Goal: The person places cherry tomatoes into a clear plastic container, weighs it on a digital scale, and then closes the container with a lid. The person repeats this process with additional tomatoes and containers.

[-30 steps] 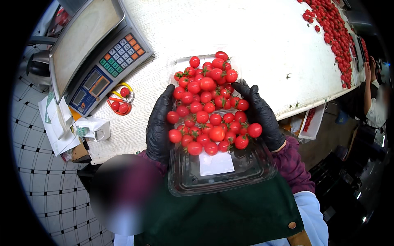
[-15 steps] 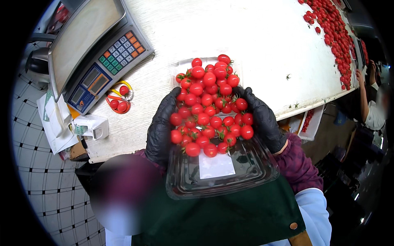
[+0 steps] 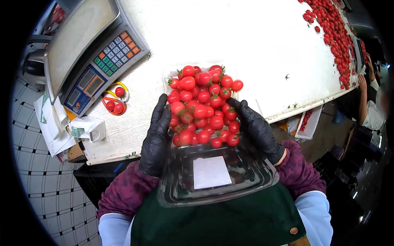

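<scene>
A hinged clear plastic clamshell box [image 3: 167, 76] lies unfolded before me, its tray heaped with red cherry tomatoes [image 3: 200, 111], some with green stems. The empty lid [image 3: 250, 172], bearing a blank-looking white label [image 3: 211, 172], hangs toward my green apron. In a black glove, my left hand [image 3: 156, 137] presses along the tray's left side. My right hand [image 3: 259, 130], gloved alike, grips the opposite side. Between them the box is held at the table's near edge. The tray's underside is hidden, and some tomatoes are slightly blurred.
A digital scale [image 3: 92, 80] stands at left on the white table [image 3: 230, 37]. Close by are scissors with orange-yellow handles [image 3: 107, 93], several loose tomatoes and a small white box [image 3: 92, 128]. A large tomato pile [image 3: 334, 41] covers the far right; a person's hands [image 3: 363, 82] are beside it.
The tomatoes have shifted in the tray, their near edge now farther from me. The lid has come slightly lower and left. My left hand has moved a little left and nearer.
</scene>
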### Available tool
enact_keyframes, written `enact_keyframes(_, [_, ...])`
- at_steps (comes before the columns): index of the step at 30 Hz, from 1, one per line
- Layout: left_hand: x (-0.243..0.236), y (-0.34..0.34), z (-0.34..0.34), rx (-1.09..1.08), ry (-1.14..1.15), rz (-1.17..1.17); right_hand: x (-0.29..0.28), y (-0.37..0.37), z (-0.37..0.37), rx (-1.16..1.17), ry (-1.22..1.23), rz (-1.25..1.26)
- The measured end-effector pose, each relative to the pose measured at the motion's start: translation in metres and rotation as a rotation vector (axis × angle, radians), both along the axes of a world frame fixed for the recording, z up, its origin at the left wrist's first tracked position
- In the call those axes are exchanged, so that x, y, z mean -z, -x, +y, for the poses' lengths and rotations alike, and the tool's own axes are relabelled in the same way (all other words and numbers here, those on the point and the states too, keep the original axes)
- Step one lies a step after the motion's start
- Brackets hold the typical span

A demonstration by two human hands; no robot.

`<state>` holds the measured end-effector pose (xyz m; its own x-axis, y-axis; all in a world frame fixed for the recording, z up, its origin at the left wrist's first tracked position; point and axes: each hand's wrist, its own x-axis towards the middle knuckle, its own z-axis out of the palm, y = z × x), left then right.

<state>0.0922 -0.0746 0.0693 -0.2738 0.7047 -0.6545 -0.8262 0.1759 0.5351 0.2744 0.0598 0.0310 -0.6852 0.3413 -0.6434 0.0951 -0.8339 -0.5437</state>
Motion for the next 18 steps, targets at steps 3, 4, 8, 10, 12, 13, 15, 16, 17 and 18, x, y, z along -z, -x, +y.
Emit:
enact_keyframes(3, [0.008,0.010,-0.006,0.086,0.000,0.055,-0.042,0.025,0.011,0.048,0.301,0.105])
enact_keyframes(4, [0.002,0.009,-0.003,0.050,0.004,0.016,-0.050,0.028,0.015,0.040,0.270,0.051])
enact_keyframes(8, [0.005,0.002,-0.005,0.006,-0.018,-0.022,-0.012,0.002,0.012,-0.079,0.126,-0.023])
enact_keyframes(10, [0.007,0.007,-0.015,0.320,-0.005,0.450,-0.026,0.005,0.009,-0.229,-0.173,-0.070])
enact_keyframes(12, [-0.008,0.008,-0.002,0.056,-0.058,0.135,-0.049,0.015,0.020,-0.136,0.025,-0.036])
enact_keyframes(13, [0.006,0.012,-0.011,0.249,-0.087,0.445,-0.044,0.015,0.021,-0.182,-0.019,-0.044])
enact_keyframes(15, [0.035,0.016,-0.030,0.511,-0.144,1.106,-0.030,0.008,0.019,-0.286,-0.255,-0.056])
enact_keyframes(16, [0.042,0.015,-0.030,0.611,-0.195,1.447,-0.022,0.002,0.018,-0.347,-0.455,-0.060])
enact_keyframes(17, [0.039,0.012,-0.027,0.523,-0.118,0.999,-0.016,-0.003,0.017,-0.302,-0.291,-0.144])
enact_keyframes(18, [0.038,0.007,-0.023,0.324,-0.021,0.585,-0.013,-0.003,0.020,-0.326,-0.284,-0.135])
